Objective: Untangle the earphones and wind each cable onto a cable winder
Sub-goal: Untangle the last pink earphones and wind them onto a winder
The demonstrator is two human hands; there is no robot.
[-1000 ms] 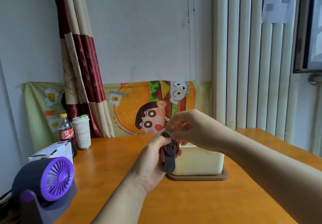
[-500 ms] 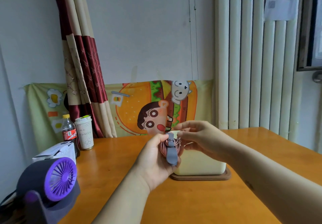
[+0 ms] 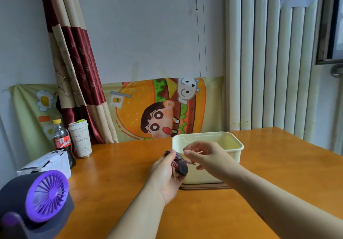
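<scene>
Closest to me is the little purple fan [image 3: 46,196] at the left edge of the table [image 3: 122,166], with a white box [image 3: 46,162] just behind it, both parked well out of the way so there's room in the middle to work.

Then my hands. My left hand [image 3: 167,172] is curled round the grey cable winder [image 3: 181,166], held up off the table with the reddish earphone cable [image 3: 175,165] bunched on it, thumb on top so the loops don't spring loose. My right hand [image 3: 207,157] sits just beside it, fingers loosely curled and thumb close to forefinger. There's a thin reddish bit showing in there, but honestly I can't tell if I'm pinching it or just hovering. My guess is that's the loose end, and tucking it in is what's left for this one.

Right behind my hands is the open cream tub [image 3: 232,144], presumably where finished ones go.

Further back on the left, a cola bottle [image 3: 61,138] and paper cup [image 3: 80,140] stand by the curtain [image 3: 78,62].
</scene>
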